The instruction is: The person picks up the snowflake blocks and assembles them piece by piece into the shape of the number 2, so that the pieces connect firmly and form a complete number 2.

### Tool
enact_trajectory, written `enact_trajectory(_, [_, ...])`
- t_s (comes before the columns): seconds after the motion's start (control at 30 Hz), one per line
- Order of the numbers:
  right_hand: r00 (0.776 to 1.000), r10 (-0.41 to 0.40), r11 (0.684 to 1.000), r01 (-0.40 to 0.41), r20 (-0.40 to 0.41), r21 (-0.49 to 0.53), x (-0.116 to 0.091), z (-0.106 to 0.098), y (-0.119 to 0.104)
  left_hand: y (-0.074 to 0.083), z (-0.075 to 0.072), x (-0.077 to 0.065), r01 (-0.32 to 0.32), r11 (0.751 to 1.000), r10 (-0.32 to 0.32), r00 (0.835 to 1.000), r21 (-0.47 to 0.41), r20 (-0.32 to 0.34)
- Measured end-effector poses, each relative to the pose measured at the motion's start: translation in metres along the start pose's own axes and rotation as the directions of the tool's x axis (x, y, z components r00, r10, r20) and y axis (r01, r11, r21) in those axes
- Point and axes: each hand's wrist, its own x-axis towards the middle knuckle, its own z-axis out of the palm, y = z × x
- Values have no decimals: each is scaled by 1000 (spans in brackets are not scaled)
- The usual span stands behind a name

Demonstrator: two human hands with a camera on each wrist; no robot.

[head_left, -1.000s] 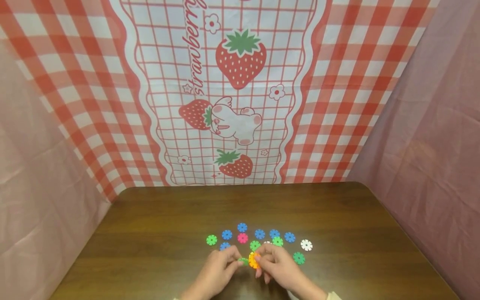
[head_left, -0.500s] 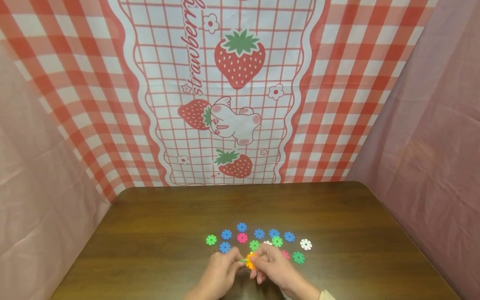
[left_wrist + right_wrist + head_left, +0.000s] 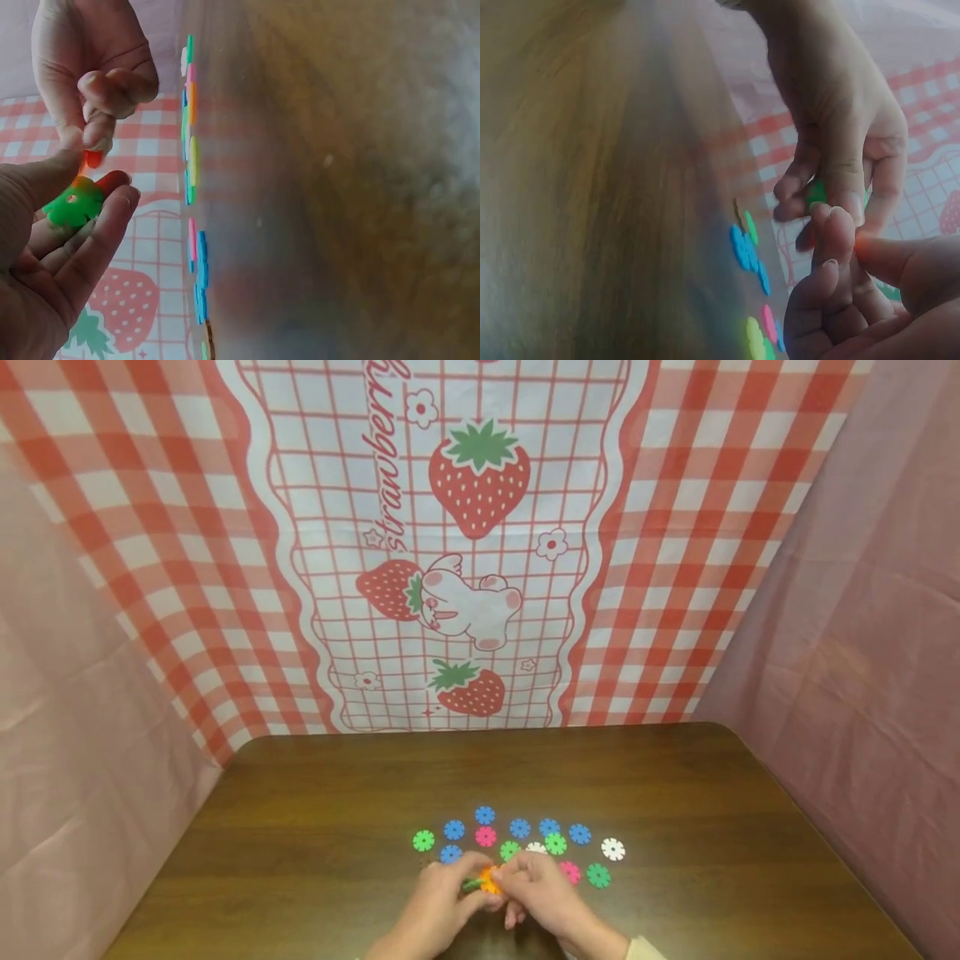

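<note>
Close together near the table's front, both hands work on two notched plastic discs. My left hand (image 3: 438, 902) grips the green disc (image 3: 73, 208), which faces the left wrist camera between thumb and fingers. My right hand (image 3: 547, 893) pinches the orange disc (image 3: 490, 881) between thumb and index finger. In the head view the orange disc meets the green one at an angle, edge to face. Its greater part is hidden behind fingertips in both wrist views. The other fingers of my right hand are bent loosely below.
Several notched discs lie flat just beyond the hands: blue ones (image 3: 484, 815), a pink disc (image 3: 485, 836), a light green disc (image 3: 423, 840), a white disc (image 3: 612, 849) and a darker green disc (image 3: 598, 876). A strawberry-print cloth (image 3: 480, 485) hangs behind the wooden table (image 3: 315, 810).
My right hand has moved slightly left with the orange disc, up against the green one. My left fingers now reach around farther, beside the orange disc.
</note>
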Motion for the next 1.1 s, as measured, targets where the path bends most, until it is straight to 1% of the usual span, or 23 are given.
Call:
enact_trajectory(0.07, [1000, -30, 998, 29, 0, -61, 4, -1, 2, -2, -2, 0, 1, 1000, 0, 1000, 28, -30])
enact_trajectory(0.13, [998, -68, 987, 67, -3, -143, 8, -3, 3, -4, -5, 1, 23, 999, -21, 999, 45, -42])
enact_trajectory(0.2, [994, -111, 963, 103, -17, -251, 12, -5, 3, -6, -9, 1, 59, 997, -57, 998, 56, -38])
enact_trajectory(0.23, [990, -139, 941, 125, -20, -315, 14, -6, 3, -8, -11, 1, 77, 996, -75, 997, 55, -35])
enact_trajectory(0.3, [982, -189, 880, 160, -21, -446, 17, -6, 3, -12, -15, 0, 97, 993, -95, 995, 60, -29])
enact_trajectory(0.37, [969, -247, 790, 200, -2, -580, 21, -6, 3, -16, -17, -2, 112, 992, -111, 994, 58, -25])
enact_trajectory(0.43, [957, -288, 702, 232, 30, -673, 26, -3, 3, -20, -19, -3, 116, 992, -115, 993, 50, -23])
enact_trajectory(0.47, [953, -298, 669, 243, 47, -702, 28, -2, 3, -21, -19, -4, 117, 992, -116, 993, 45, -21])
enact_trajectory(0.53, [950, -300, 627, 263, 84, -734, 34, 2, 3, -23, -21, -5, 131, 991, -131, 991, 32, -14])
enact_trajectory(0.63, [953, -276, 609, 271, 121, -746, 41, 8, 3, -26, -23, -7, 146, 988, -146, 989, 43, -13])
enact_trajectory(0.7, [953, -268, 583, 274, 138, -765, 46, 12, 3, -28, -25, -8, 154, 986, -154, 988, 61, -18])
enact_trajectory(0.8, [951, -270, 521, 276, 150, -808, 51, 18, 3, -29, -27, -11, 166, 983, -165, 986, 81, -20])
enact_trajectory(0.87, [951, -268, 485, 273, 156, -830, 53, 21, 3, -30, -29, -12, 180, 981, -179, 984, 78, -16])
enact_trajectory(0.93, [952, -263, 459, 267, 158, -847, 54, 24, 3, -30, -30, -14, 195, 979, -195, 981, 67, -10])
enact_trajectory(1.0, [954, -258, 443, 259, 155, -858, 54, 26, 4, -30, -31, -14, 209, 976, -209, 978, 61, -6])
enact_trajectory(1.07, [957, -251, 439, 248, 147, -864, 54, 27, 4, -31, -33, -13, 213, 975, -213, 977, 57, -6])
enact_trajectory(1.1, [957, -251, 446, 245, 142, -861, 53, 27, 5, -31, -33, -12, 210, 976, -210, 978, 52, -6])
